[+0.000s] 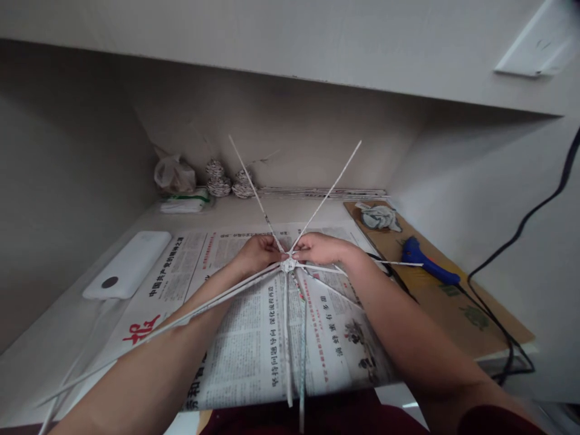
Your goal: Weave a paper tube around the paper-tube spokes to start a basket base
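A star of rolled paper sticks (290, 338) spreads out from a small woven centre (289, 264) above the newspaper. My left hand (260, 254) pinches the left side of that centre, thumb and fingers closed together. From the right, my right hand (321, 249) grips the weave in the same way. Two sticks rise away from me, several point toward me, and long ones run left across my forearm. Others pass beneath my right wrist. The fingertips hide part of the centre.
Newspaper (244, 338) covers the table, with a white power bank (131, 263) at left. Two woven gourd shapes (217, 178) and spare paper sticks (326, 193) lie along the back wall. A blue glue gun (428, 263) rests on cardboard (475, 320) at right, its black cord trailing.
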A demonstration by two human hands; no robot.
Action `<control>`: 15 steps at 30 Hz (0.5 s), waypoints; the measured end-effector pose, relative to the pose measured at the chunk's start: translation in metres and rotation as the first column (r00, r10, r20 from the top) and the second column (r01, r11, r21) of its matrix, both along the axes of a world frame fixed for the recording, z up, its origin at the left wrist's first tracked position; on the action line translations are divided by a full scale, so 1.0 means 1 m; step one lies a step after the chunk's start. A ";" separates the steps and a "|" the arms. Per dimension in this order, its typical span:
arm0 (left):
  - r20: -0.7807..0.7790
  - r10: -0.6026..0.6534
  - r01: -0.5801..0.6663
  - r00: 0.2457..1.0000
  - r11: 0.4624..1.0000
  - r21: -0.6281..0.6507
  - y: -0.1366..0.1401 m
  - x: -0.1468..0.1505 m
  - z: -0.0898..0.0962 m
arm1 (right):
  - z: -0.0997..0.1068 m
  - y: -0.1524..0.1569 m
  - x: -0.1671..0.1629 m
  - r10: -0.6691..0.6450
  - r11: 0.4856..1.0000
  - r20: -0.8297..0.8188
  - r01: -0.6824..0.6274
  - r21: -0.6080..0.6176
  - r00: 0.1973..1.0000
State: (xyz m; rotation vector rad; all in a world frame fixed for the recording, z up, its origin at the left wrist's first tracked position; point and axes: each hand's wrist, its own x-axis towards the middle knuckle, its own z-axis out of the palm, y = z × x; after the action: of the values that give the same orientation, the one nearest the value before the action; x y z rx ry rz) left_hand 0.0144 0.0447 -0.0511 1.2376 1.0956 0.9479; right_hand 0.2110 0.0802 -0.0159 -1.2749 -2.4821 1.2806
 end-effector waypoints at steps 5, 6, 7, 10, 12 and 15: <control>-0.083 -0.037 0.039 0.996 0.999 0.028 0.000 0.000 0.001 | 0.001 -0.002 0.003 -0.013 0.999 0.044 0.015 -0.031 0.999; -0.090 -0.050 0.052 0.995 0.998 0.028 -0.001 0.001 0.001 | 0.002 -0.002 0.002 -0.002 1.000 0.045 0.003 -0.031 0.999; -0.089 -0.056 0.058 0.994 0.998 0.025 -0.002 0.002 0.002 | 0.003 -0.002 0.002 0.004 0.999 0.045 -0.002 -0.034 0.999; -0.039 -0.034 0.033 0.999 0.999 -0.028 -0.007 0.006 0.004 | 0.004 -0.004 0.002 -0.017 0.998 0.050 0.020 -0.055 0.999; 0.008 -0.014 0.015 1.000 0.996 -0.089 -0.011 0.010 0.006 | 0.005 -0.005 0.002 -0.034 0.996 0.040 0.037 -0.087 0.999; 0.033 0.017 -0.013 0.999 0.992 -0.129 -0.015 0.015 0.008 | 0.005 -0.007 0.002 -0.038 0.990 0.012 0.040 -0.135 0.999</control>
State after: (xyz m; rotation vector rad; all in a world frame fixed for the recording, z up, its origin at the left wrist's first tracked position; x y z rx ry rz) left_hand 0.0289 0.0296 -0.0428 1.1057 1.1229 0.8922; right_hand 0.2127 0.0735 -0.0110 -1.3536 -2.3997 1.4595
